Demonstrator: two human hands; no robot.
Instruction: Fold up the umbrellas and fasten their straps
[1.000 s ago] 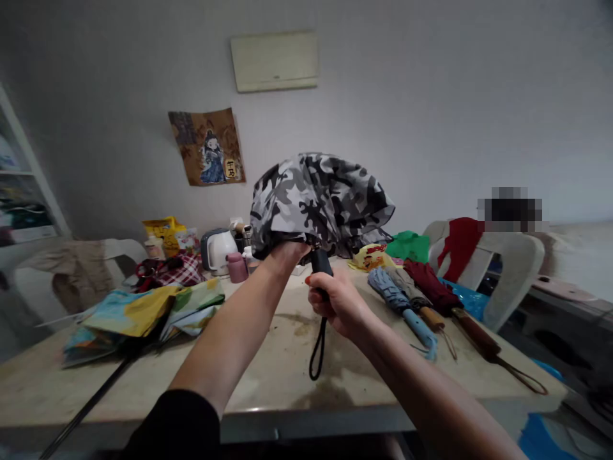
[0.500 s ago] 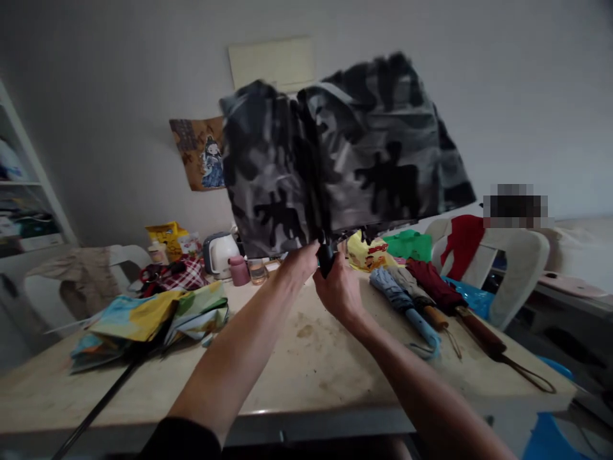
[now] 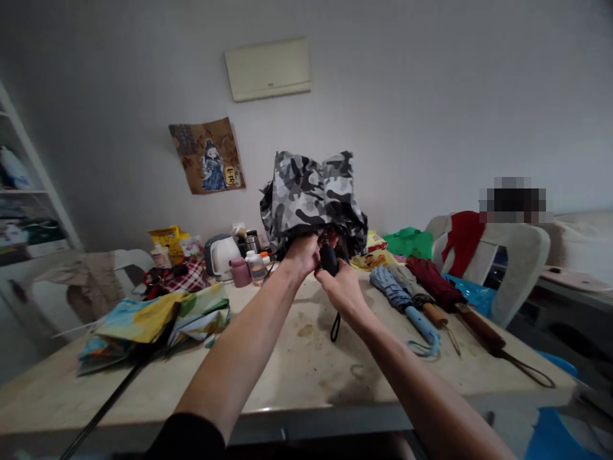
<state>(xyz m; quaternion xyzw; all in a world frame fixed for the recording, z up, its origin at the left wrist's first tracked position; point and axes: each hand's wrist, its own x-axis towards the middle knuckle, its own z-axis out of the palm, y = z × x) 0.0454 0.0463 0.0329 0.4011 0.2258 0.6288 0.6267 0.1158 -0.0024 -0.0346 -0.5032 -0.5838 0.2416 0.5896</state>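
Note:
A grey, black and white camouflage umbrella (image 3: 304, 191) is held out over the table, its canopy bunched up and pointing away from me. My right hand (image 3: 341, 281) is closed around its black handle (image 3: 328, 259), and a black wrist loop (image 3: 336, 328) dangles below. Just under the canopy, my left hand (image 3: 304, 253) grips the umbrella near the top of the handle; its fingertips are partly hidden. On the left side of the table lies a loose yellow, blue and green umbrella (image 3: 143, 322) with its dark shaft toward me.
Folded umbrellas lie at right: blue (image 3: 393, 291), grey-beige (image 3: 412, 284) and dark red (image 3: 435, 284). Behind stand a white kettle (image 3: 225, 257), a pink cup (image 3: 240, 273), a clear bottle (image 3: 257, 271) and a yellow packet (image 3: 376, 255). Plastic chairs (image 3: 520, 268) flank the table (image 3: 297, 364). A person's head shows at right.
The camouflage canopy has drawn in from wide and spread to a smaller bunch and sits lower, uncovering the wall box and poster. Both hands stay on the umbrella.

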